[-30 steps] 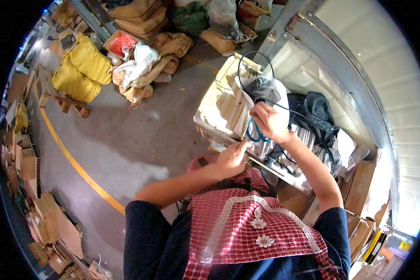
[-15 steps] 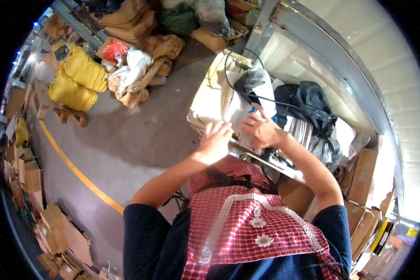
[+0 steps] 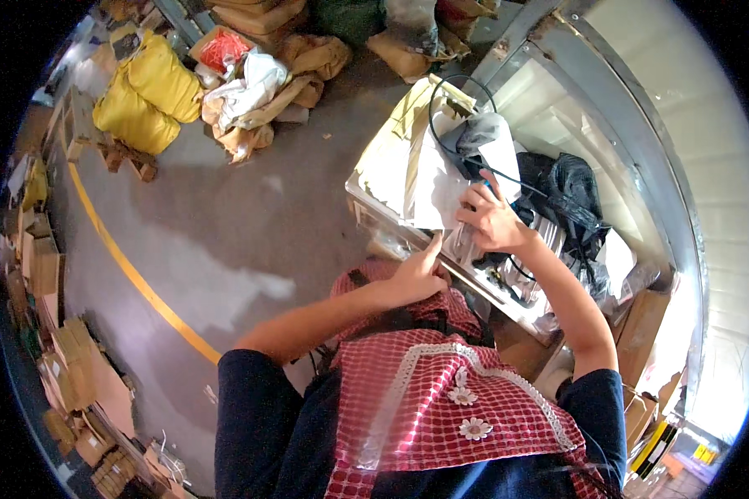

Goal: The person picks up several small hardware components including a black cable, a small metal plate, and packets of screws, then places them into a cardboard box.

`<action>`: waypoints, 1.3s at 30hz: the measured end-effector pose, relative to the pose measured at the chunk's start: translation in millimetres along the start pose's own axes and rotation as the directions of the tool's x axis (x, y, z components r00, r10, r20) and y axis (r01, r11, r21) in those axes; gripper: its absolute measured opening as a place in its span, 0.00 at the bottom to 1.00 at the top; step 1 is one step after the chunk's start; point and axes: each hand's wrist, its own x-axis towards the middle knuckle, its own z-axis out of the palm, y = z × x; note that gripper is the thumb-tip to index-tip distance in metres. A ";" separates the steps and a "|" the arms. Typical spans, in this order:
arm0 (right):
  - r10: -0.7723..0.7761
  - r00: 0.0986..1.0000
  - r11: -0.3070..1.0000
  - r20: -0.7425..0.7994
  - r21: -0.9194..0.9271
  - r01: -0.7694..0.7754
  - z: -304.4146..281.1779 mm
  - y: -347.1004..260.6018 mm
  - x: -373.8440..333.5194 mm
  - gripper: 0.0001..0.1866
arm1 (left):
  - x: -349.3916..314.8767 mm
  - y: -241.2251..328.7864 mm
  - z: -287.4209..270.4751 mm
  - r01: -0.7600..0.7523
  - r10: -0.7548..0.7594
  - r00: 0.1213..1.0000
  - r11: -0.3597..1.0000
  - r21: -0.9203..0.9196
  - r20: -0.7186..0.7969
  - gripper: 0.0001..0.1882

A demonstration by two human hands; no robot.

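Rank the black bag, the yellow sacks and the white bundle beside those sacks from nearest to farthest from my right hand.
In the head view, from the right hand:
1. Black bag, just to its right.
2. White bundle, upper left.
3. Yellow sacks, farther left.

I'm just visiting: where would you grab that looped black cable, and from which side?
Probably by the left curve of the black cable, from above and left. The loop bows wide there, leaving room for fingers, over the pale stack; its other stretch runs close by the right hand and across the black bag.
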 end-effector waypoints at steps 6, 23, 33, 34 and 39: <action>-0.037 0.999 0.995 -0.014 0.095 0.038 9.5 12.1 -4.8 0.24 | -0.4 15.6 10.3 -0.081 0.081 0.997 0.997 0.012 -0.017 0.57; -0.195 0.981 0.944 -0.006 -0.274 0.186 10.6 -16.6 19.6 0.21 | 24.2 31.2 34.6 -0.006 0.055 0.993 0.908 0.420 -0.105 0.22; 0.046 0.989 0.998 -0.140 0.054 -0.039 -28.9 -4.1 45.4 0.22 | 24.7 17.5 33.4 0.006 0.044 0.994 0.895 0.445 -0.101 0.59; 0.056 0.985 0.997 -0.164 0.062 -0.046 -26.2 -2.9 45.1 0.21 | 24.7 17.3 33.2 0.003 0.043 0.994 0.902 0.431 -0.099 0.58; -0.154 0.986 0.972 -0.063 -0.187 0.140 -30.8 -11.2 60.7 0.12 | 22.0 12.1 31.3 -0.041 0.086 0.991 0.924 0.381 -0.102 0.55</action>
